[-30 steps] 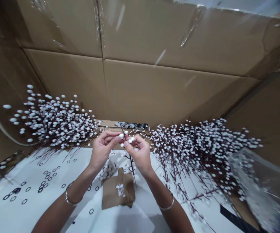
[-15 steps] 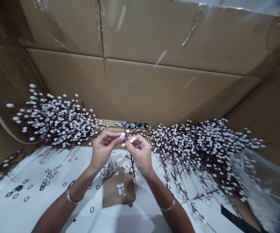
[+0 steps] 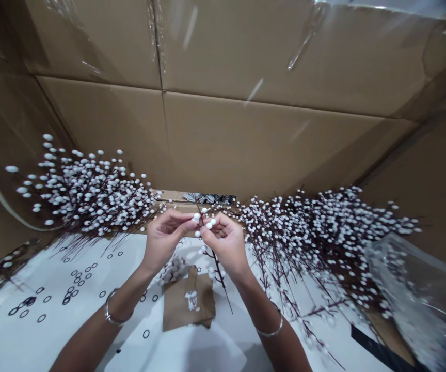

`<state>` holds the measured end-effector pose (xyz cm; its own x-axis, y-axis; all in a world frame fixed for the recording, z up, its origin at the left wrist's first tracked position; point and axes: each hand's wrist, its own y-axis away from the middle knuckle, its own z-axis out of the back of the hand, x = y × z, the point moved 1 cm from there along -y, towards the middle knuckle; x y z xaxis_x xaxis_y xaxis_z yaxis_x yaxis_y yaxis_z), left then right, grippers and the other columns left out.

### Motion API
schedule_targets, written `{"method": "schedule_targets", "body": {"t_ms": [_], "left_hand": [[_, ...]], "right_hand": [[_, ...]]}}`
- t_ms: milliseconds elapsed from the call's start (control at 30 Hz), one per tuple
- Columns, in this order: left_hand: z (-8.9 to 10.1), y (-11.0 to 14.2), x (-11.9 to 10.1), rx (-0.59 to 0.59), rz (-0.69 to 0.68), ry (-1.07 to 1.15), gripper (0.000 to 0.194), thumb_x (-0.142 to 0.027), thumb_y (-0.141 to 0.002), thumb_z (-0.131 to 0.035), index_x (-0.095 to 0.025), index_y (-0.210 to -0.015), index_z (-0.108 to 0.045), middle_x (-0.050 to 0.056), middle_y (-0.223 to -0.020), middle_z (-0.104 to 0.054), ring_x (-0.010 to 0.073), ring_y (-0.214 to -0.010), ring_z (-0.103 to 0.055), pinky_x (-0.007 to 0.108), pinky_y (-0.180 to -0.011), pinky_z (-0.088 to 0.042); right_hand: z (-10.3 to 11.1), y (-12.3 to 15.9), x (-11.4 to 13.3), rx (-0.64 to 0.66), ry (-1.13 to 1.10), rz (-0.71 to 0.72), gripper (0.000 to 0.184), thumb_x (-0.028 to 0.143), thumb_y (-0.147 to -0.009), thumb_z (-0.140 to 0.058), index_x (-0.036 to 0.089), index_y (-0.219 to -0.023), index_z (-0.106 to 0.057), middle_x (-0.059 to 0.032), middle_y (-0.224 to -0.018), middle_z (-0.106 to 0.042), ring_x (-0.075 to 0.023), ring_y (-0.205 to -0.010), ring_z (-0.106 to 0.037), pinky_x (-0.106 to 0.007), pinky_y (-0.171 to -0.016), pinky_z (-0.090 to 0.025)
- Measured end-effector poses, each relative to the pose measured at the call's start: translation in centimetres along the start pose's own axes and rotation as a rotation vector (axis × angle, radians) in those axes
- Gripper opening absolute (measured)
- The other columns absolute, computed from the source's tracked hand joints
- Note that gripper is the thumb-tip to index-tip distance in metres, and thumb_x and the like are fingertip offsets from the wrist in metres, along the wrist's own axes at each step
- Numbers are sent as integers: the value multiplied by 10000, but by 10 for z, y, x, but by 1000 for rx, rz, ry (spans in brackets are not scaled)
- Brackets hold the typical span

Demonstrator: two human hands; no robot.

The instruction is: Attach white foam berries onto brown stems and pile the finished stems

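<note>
Both hands work close together in a narrow pinch: the left hand (image 3: 163, 240) and the right hand (image 3: 226, 245) hold a thin sprig (image 3: 217, 271) by its upper stem, their fingertips among its white berries. The sprig sits at the center of the scene, above the white counter (image 3: 21, 330), which is printed with black rings. Its dark stem now hangs lower and tilts down to the right, its tip reaching farther past the right wrist than it did a moment ago, while the hands stay almost where they were. Left of the sprig lies a dense bundle of berry branches (image 3: 87, 194), and right of it lies a larger one (image 3: 323, 232). Below it rest a piece of brown paper (image 3: 188, 305) with white marks and a small berry cluster (image 3: 172, 271). Farther right, a clear plastic bag (image 3: 412, 289) holds more white material. Beyond the sprig, a striped cloth (image 3: 207, 198) lies against a cardboard wall (image 3: 246, 139). A metal bangle (image 3: 110, 310) circles the left wrist, and another (image 3: 273, 330) circles the right.
</note>
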<state>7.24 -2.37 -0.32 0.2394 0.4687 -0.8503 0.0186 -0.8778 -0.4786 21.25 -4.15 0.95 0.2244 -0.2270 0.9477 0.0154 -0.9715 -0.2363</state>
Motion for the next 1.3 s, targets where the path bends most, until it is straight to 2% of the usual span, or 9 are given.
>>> {"method": "schedule_targets", "body": {"t_ms": [200,633,800,967,1133,1300], "left_hand": [[0,0,-4,17,-38,-12,106,-131,-774,-756,-187,-854,-712,12,-857,-760,157,-806,-742,202,-692,-621],[3,-1,-5,18,-40,-17,117,-119,-779,-747,-203,-857,-722,-2,-865,-762,126,-816,-737,176,-739,-605],[1,1,-5,-11,-6,-16,89,-169,-774,-762,-174,-844,-708,25,-871,-762,156,-820,-739,210,-728,-612],[0,3,-2,-62,24,-51,187,-270,-744,-793,-147,-825,-677,65,-880,-759,207,-822,-740,279,-720,-623],[0,3,0,-91,32,-62,216,-294,-725,-805,-146,-799,-666,69,-867,-756,206,-826,-738,287,-746,-618],[2,1,0,-59,43,-26,197,-267,-718,-810,-145,-788,-672,62,-836,-749,197,-799,-734,275,-702,-616]], "right_hand": [[0,1,0,-8,-10,-23,236,282,-668,-736,190,-684,-519,-41,-848,-701,-153,-784,-666,-290,-743,-536],[-3,2,-9,-17,-65,35,214,309,-743,-731,192,-750,-552,-17,-842,-689,-128,-767,-656,-264,-756,-515],[-5,4,-8,-36,-49,66,215,319,-758,-721,193,-745,-547,-20,-844,-690,-137,-771,-655,-270,-744,-518],[-8,8,-8,-65,-11,93,202,330,-786,-702,201,-768,-547,-21,-862,-682,-144,-793,-650,-259,-702,-510],[-9,9,-10,-69,19,124,187,336,-806,-687,204,-788,-555,-24,-860,-664,-159,-841,-652,-286,-762,-513],[-8,9,-10,-49,29,146,155,323,-825,-683,212,-817,-575,-26,-894,-671,-167,-893,-661,-303,-811,-516]]}}
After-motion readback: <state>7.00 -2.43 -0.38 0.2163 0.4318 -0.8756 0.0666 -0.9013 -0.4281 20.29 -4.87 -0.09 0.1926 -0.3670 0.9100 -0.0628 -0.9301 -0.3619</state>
